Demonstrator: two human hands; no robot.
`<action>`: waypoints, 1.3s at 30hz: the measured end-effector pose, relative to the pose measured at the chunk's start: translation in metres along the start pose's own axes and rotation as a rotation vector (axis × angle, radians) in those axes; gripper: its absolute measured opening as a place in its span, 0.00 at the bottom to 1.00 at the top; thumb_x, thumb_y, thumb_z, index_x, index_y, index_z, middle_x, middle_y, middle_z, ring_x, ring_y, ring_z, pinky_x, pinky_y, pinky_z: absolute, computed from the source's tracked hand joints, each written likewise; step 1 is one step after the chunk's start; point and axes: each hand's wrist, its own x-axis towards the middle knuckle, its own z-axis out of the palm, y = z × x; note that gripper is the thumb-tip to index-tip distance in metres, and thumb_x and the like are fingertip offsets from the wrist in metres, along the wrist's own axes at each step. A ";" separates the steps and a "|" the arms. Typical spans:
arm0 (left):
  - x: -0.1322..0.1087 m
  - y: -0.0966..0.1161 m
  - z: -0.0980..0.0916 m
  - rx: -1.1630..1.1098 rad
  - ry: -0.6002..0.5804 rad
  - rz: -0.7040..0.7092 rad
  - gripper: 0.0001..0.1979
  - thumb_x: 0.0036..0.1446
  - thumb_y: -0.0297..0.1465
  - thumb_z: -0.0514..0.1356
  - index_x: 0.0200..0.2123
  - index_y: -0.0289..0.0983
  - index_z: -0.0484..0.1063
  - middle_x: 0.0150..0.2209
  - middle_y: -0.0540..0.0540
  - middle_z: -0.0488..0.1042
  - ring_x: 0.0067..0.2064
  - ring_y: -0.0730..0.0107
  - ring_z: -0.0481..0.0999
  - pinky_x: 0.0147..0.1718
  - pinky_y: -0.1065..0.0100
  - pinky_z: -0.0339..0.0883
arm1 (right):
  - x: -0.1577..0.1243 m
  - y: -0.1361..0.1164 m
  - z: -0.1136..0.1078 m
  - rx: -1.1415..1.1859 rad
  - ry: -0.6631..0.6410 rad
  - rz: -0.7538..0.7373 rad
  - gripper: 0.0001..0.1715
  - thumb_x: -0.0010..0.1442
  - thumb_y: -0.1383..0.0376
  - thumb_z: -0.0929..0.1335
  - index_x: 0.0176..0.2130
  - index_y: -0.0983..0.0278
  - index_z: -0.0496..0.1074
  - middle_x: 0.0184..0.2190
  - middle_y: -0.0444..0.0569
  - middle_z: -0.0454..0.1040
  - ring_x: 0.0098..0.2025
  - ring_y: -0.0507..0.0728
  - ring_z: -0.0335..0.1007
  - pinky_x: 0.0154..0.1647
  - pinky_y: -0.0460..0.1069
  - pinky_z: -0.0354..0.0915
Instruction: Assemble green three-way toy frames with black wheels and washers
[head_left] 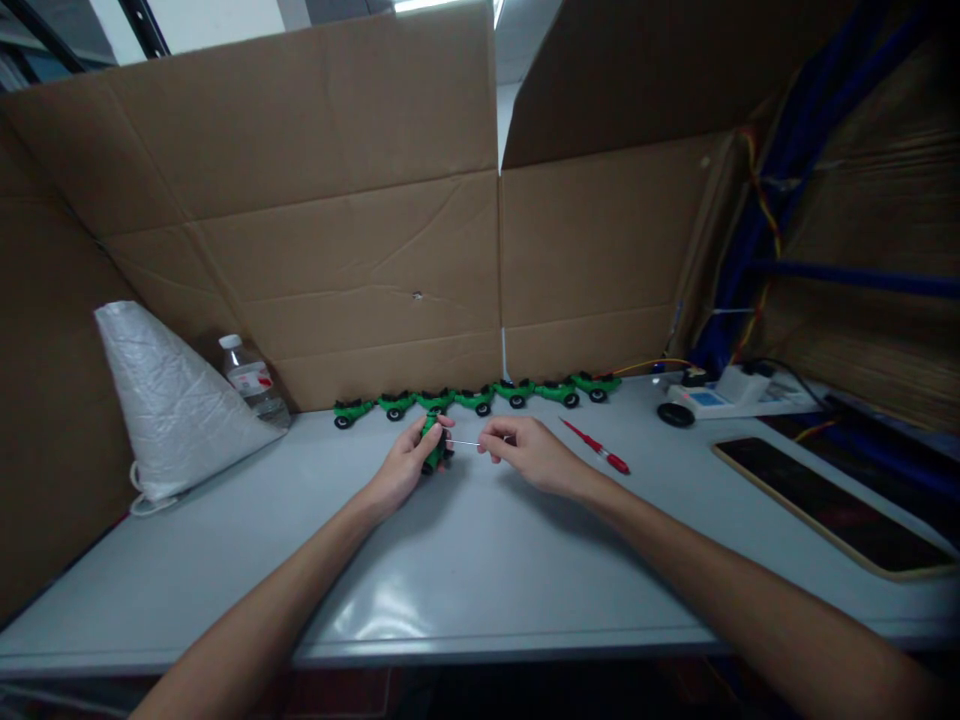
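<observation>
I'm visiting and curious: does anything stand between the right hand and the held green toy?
Nothing visible blocks it: only a thin metal rod, held in the right hand, points at the green toy in the left hand.

We hold the toy [430, 463] approx. upright, below & a bit L of the frame's ctr: grn body, blk parts on its R side, partly hidden. We've also got the rod [463, 443], thin & silvery, approx. horiz., just R of it, L end at the toy; can't tell if in or only touching.
</observation>
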 end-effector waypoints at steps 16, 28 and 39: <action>0.000 0.001 0.001 0.012 0.026 0.006 0.25 0.61 0.51 0.66 0.50 0.38 0.74 0.38 0.48 0.72 0.37 0.69 0.73 0.32 0.71 0.67 | -0.002 -0.003 0.002 -0.025 0.017 -0.009 0.13 0.66 0.63 0.67 0.31 0.63 0.76 0.26 0.44 0.75 0.30 0.55 0.66 0.32 0.48 0.57; 0.000 -0.003 -0.001 -0.040 0.042 -0.033 0.23 0.59 0.48 0.68 0.49 0.39 0.72 0.39 0.47 0.73 0.40 0.66 0.75 0.33 0.70 0.71 | -0.002 -0.003 0.002 -0.033 0.019 -0.002 0.13 0.67 0.63 0.66 0.32 0.64 0.76 0.26 0.43 0.75 0.29 0.53 0.65 0.31 0.48 0.54; -0.001 0.000 0.001 0.029 0.045 -0.036 0.23 0.60 0.48 0.66 0.49 0.39 0.71 0.37 0.48 0.73 0.35 0.69 0.74 0.31 0.71 0.68 | -0.002 -0.006 0.003 -0.033 0.019 0.021 0.12 0.67 0.64 0.66 0.33 0.64 0.76 0.26 0.43 0.73 0.29 0.53 0.64 0.31 0.48 0.55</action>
